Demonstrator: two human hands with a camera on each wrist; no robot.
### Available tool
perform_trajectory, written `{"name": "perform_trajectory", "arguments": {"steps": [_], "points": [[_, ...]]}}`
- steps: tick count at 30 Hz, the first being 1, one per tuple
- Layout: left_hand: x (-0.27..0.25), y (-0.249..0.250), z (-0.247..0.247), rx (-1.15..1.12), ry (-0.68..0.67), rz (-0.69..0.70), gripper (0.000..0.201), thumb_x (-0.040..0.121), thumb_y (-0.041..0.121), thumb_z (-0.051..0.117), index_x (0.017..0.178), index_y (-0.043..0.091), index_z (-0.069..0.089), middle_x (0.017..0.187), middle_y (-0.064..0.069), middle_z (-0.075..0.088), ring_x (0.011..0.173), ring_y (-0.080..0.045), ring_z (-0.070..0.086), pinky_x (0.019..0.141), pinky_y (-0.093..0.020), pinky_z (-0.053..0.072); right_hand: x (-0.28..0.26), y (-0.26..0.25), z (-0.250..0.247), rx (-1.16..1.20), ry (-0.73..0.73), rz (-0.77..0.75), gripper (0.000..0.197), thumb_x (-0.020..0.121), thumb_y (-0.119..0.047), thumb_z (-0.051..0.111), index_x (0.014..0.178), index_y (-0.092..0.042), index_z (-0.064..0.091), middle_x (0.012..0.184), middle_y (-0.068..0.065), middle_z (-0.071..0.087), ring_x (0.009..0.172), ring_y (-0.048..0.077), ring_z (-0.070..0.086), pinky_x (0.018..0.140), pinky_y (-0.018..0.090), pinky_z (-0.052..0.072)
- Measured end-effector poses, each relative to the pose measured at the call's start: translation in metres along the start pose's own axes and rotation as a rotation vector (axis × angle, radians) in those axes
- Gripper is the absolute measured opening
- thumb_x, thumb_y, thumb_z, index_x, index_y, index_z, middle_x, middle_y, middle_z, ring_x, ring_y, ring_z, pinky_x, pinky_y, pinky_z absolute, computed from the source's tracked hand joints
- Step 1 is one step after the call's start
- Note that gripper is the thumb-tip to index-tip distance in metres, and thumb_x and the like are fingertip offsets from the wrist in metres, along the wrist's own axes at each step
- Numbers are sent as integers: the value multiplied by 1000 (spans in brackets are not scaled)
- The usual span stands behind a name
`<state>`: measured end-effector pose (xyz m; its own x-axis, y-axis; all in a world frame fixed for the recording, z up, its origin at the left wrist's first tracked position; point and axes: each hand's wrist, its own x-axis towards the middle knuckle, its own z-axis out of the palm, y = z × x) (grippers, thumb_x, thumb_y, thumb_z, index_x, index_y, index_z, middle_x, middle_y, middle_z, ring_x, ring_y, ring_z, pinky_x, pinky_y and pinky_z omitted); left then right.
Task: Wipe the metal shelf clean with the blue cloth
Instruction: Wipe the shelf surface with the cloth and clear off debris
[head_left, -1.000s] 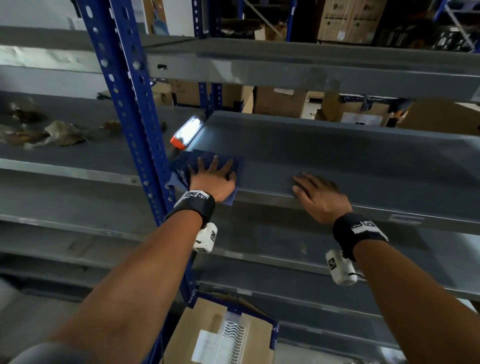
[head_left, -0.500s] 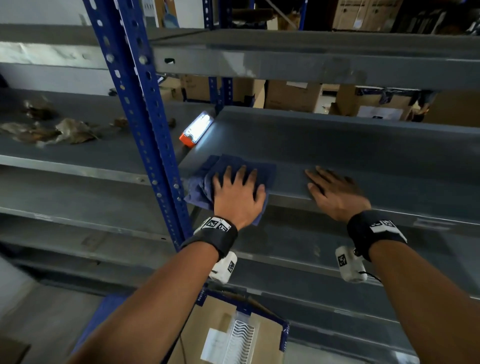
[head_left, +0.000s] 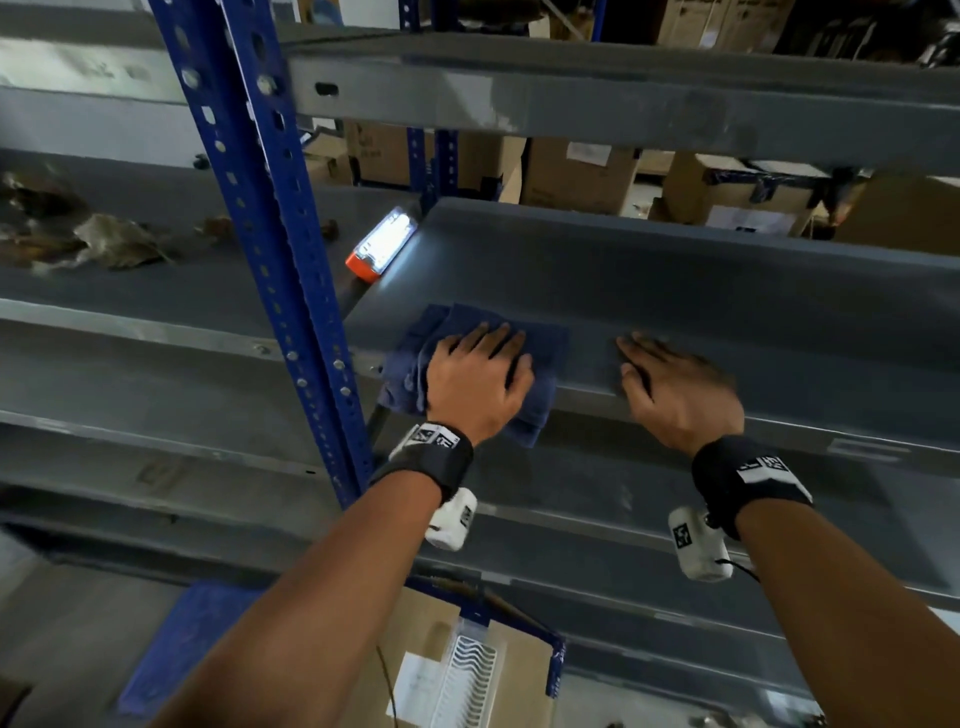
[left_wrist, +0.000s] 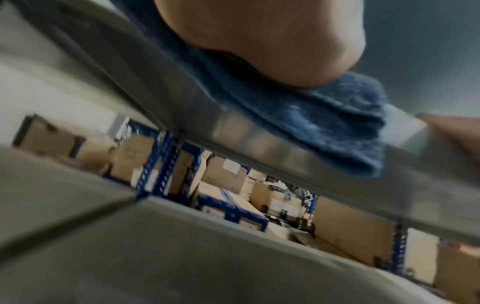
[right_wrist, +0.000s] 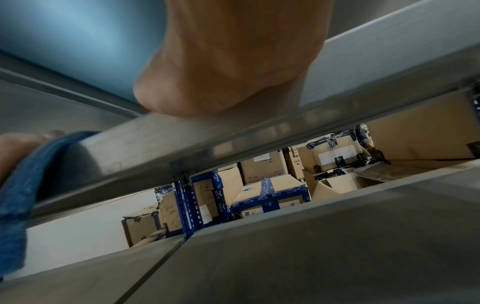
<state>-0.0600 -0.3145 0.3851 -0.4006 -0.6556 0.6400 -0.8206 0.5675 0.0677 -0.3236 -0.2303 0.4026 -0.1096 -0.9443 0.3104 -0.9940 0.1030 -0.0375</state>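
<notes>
Pressing flat, fingers straight and spread, with the left hand (head_left: 478, 376) on the blue cloth (head_left: 540, 348), pinning it to the front part of the metal shelf (head_left: 727, 291) near that shelf's left end, close beside the blue upright (head_left: 280, 260). Draping a fold of the cloth over the front lip, as seen from the left wrist view under the heel of the palm. Resting the right hand (head_left: 675, 389) bare on the same shelf, fingers extended and holding nothing, a little to the right of the cloth and apart from it. Judging the step as a wiping stroke in progress, with most of the surface apparently not yet covered. Noting the relation that matters: the shelf's long axis running left to right across the view, with nearly all of the unwiped run lying to the right of the cloth, past the bracing right hand. Expecting a sweep rightward along that axis, led by the left hand as the one already on the cloth, with the right hand standing in the path and probably needing to shift. Watching the lit orange lamp (head_left: 382, 244) lying at the back left corner, well behind the cloth.
</notes>
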Motion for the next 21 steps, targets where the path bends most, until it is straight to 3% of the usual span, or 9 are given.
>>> {"name": "perform_trajectory", "arguments": {"steps": [2,5,9,12,16,18,19,21], "points": [[1,-24,-3,16,3,48,43,97,46,43,121,25,72,127,6,70,121,-16,63,89,-37,48,-1,1,0,-6,8,-5,59,99,-56,14,154,-39,28,158,-17,34,145,9,35,114,41,38],[0,-58,-6,51,46,-49,42,96,42,44,118,22,74,120,3,73,118,-15,65,89,-36,49,-3,-1,1,-12,44,6,58,99,-54,16,153,-40,32,157,-16,36,144,9,36,113,39,39],[0,-24,9,-38,155,-181,35,92,30,50,110,18,78,115,0,75,114,-18,67,88,-37,46,-4,-7,-1,-39,73,27,53,100,-49,23,150,-39,38,154,-16,41,142,9,40,109,37,44],[4,3,8,-40,51,-76,39,95,35,44,116,21,74,122,2,72,116,-18,65,88,-40,45,-5,-8,-4,-41,74,32,53,100,-48,24,149,-39,40,154,-15,42,141,9,42,107,37,45],[12,-18,-11,56,-58,-65,40,87,40,44,114,22,69,111,-5,69,97,-30,65,81,-42,48,-7,-7,-7,-28,69,27,50,102,-45,28,151,-39,37,156,-15,38,142,11,39,107,36,43],[17,-36,-15,114,-127,-170,50,84,45,44,122,21,65,123,-14,63,110,-38,61,98,-53,43,-7,-7,-6,-25,81,34,50,101,-45,29,150,-39,38,156,-15,39,141,13,42,106,37,44],[19,-43,-14,129,-180,-224,57,84,49,41,131,24,60,136,-19,56,126,-41,52,107,-60,33,-7,-7,-5,-30,88,41,50,101,-46,29,149,-40,40,155,-15,40,139,14,45,104,37,46],[21,-47,-10,127,-258,-318,68,84,56,33,144,27,49,152,-21,41,143,-44,31,113,-68,14,-6,-8,-4,-36,98,58,51,99,-48,28,148,-41,41,154,-16,43,137,14,48,102,36,48]]}}
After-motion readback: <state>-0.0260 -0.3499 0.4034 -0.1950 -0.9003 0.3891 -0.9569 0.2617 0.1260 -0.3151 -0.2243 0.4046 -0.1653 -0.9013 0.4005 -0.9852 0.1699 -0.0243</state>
